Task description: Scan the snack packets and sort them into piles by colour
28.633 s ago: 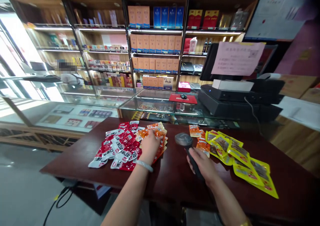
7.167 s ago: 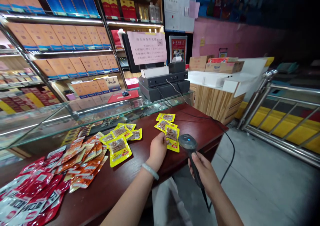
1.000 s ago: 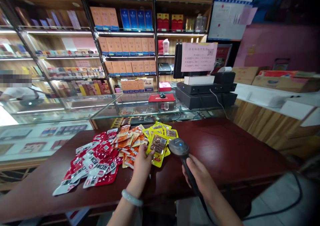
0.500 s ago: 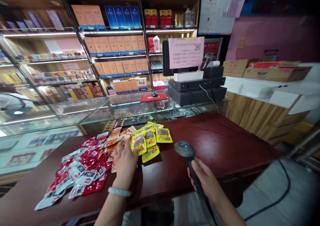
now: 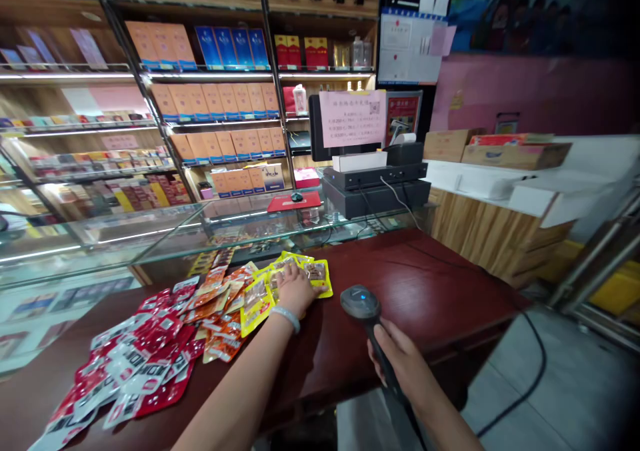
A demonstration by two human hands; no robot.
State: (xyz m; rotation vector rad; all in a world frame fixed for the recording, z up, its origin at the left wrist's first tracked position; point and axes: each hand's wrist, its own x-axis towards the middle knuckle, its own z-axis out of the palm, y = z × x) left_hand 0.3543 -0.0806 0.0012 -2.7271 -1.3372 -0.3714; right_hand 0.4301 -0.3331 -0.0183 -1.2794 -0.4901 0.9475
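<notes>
Shop interior, wall shelves [image 5: 215, 72] at back: I count 4 blue boxes [image 5: 225, 46] in a row, 3 orange boxes [image 5: 160, 44] L of them. Glass counter [image 5: 235, 206] mid-view: 1 mouse [image 5: 297, 197] on 1 red mat [image 5: 280, 202]; nearby 1 monitor [image 5: 315, 128] w/ 1 pink notice [image 5: 353, 121] on it. Foreground: dark red-brown table [image 5: 430, 304], 3 groups of packets, L to R: red-and-white packets [image 5: 150, 344], orange packets [image 5: 223, 324], yellow packets [image 5: 255, 304]. Overlap too heavy for me to get exact nos. On my feed, 2 hands. L hand [image 5: 295, 291]: back up, over yellow grp, fingers a bit spread; can't tell if gripping any. 1 bracelet [image 5: 286, 316] at wrist. R hand [image 5: 400, 351]: wrapped round handle of 1 barcode scanner [image 5: 361, 302], R of & apart from yellow grp.
</notes>
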